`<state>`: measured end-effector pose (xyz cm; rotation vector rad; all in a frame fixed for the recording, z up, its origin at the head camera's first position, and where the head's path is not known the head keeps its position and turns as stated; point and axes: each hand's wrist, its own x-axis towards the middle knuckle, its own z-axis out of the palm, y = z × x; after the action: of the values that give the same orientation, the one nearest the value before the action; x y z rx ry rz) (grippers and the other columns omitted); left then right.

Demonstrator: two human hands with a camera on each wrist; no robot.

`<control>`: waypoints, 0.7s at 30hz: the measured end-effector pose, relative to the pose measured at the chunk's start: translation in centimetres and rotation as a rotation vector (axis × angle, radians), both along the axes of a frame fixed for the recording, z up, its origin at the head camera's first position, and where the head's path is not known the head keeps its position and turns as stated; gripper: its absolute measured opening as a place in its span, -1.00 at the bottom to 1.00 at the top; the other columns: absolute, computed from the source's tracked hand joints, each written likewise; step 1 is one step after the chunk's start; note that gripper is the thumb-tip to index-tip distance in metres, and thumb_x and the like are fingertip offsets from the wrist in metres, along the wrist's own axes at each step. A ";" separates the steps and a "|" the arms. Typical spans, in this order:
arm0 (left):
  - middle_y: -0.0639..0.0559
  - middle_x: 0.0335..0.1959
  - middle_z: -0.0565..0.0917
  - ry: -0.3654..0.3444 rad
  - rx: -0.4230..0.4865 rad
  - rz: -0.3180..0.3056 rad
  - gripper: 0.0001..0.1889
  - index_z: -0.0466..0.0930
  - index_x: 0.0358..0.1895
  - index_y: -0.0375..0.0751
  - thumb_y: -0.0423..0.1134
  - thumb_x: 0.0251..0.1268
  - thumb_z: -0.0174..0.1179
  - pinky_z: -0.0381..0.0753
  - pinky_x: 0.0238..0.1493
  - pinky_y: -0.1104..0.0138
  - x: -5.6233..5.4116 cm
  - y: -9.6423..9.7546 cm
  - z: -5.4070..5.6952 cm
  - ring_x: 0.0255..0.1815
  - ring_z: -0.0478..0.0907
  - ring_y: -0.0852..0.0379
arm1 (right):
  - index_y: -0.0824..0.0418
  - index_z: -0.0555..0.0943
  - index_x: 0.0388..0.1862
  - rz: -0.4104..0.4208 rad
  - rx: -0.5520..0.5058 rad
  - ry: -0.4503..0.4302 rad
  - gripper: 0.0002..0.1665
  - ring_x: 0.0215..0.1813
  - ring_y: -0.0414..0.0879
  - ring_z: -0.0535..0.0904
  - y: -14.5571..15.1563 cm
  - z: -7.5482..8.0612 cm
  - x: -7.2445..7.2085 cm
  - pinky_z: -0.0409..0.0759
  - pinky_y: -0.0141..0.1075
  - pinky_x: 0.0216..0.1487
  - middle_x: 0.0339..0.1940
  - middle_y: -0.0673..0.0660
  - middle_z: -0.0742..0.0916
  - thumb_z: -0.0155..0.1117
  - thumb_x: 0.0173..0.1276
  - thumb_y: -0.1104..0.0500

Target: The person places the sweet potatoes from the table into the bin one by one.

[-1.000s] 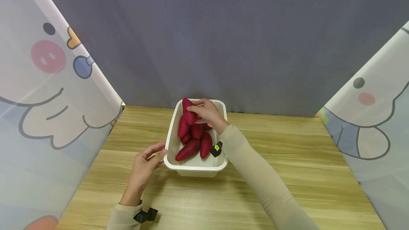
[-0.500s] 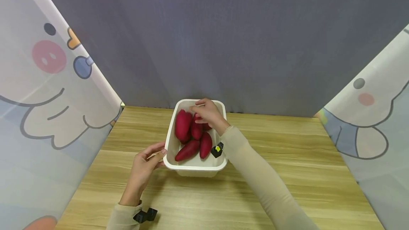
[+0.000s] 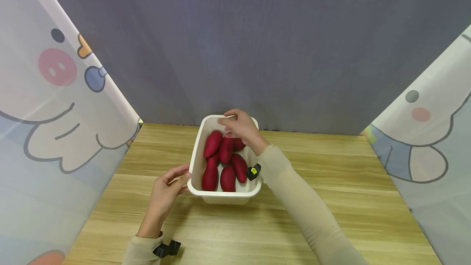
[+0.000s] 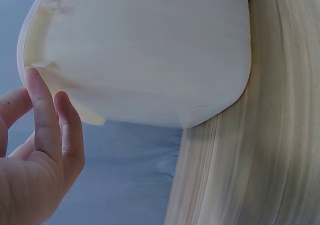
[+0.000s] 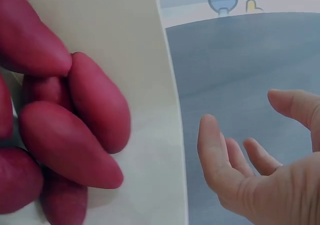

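Observation:
A white plastic bin [image 3: 228,194] stands on the wooden table with several red-skinned sweet potatoes [image 3: 212,144] in it. My left hand [image 3: 167,187] pinches the bin's rim near the front left corner, thumb on top and fingers below. From the left wrist view, those fingertips [image 4: 33,75] meet the underside of the rim. Over the far end of the bin, my right hand [image 3: 243,129] hovers with nothing in it. Its fingers are spread and relaxed in the right wrist view, apart from the sweet potatoes [image 5: 70,145]. One sweet potato is partly hidden below this hand.
A grey curtain [image 3: 257,52] hangs right behind the bin. Printed cartoon sheets [image 3: 59,105] flank the table on both sides. Bare wooden tabletop [image 3: 331,162] extends around the bin. Small black devices sit on both wrists.
My right hand let go of a sweet potato at the left of the pile and rose slightly. Several sweet potatoes then shifted toward the bin's near end. The left hand stayed put.

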<state>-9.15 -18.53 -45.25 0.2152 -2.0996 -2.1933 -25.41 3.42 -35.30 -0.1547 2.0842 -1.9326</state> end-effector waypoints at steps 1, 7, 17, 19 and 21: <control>-0.09 -0.04 0.65 0.001 -0.002 -0.003 -0.59 0.58 0.20 -0.41 -0.33 0.34 0.34 0.76 -0.21 0.24 0.0 0.0 0.0 -0.18 0.69 0.09 | 0.38 0.48 0.23 0.007 0.007 0.013 -0.46 -0.23 -0.02 0.57 0.2 0.2 0.1 0.73 -0.02 -0.08 -0.11 0.22 0.65 0.38 0.34 0.19; -0.20 0.00 0.63 0.026 -0.060 -0.036 -0.59 0.58 0.20 -0.40 -0.29 0.37 0.33 0.76 -0.20 0.22 -0.2 -0.3 0.1 -0.14 0.68 0.10 | 0.38 0.53 0.20 0.052 0.047 0.110 -0.49 -0.14 0.04 0.64 1.6 1.1 1.2 0.74 -0.18 -0.15 -0.06 0.24 0.65 0.38 0.36 0.16; -0.25 0.02 0.67 0.132 -0.233 0.001 -0.66 0.65 0.11 -0.37 -0.22 0.40 0.30 0.77 -0.27 0.22 0.1 -0.6 0.8 -0.17 0.68 0.16 | 0.29 0.59 0.14 0.055 0.162 0.344 -0.56 -0.09 0.12 0.65 7.6 2.0 4.2 0.72 -0.06 -0.07 -0.04 0.21 0.70 0.40 0.36 0.12; -0.22 0.02 0.68 0.155 -0.281 0.025 -0.68 0.66 0.09 -0.36 -0.22 0.41 0.30 0.76 -0.27 0.25 0.4 -0.6 1.0 -0.16 0.68 0.17 | 0.29 0.58 0.17 0.047 0.186 0.353 -0.53 -0.08 0.12 0.65 9.2 1.8 4.9 0.70 -0.05 -0.06 -0.02 0.20 0.69 0.40 0.38 0.10; -0.17 0.02 0.69 0.175 -0.339 0.049 -0.70 0.67 0.07 -0.34 -0.22 0.41 0.30 0.76 -0.28 0.28 0.7 -0.7 1.2 -0.15 0.68 0.18 | 0.29 0.57 0.19 0.035 0.209 0.349 -0.52 -0.07 0.11 0.64 10.7 1.5 5.9 0.69 -0.08 -0.06 0.00 0.20 0.69 0.39 0.39 0.08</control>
<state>-8.43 -19.18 -44.09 0.0440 -2.2904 -1.7232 -19.55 14.07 -33.77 -0.5110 2.4680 -1.7535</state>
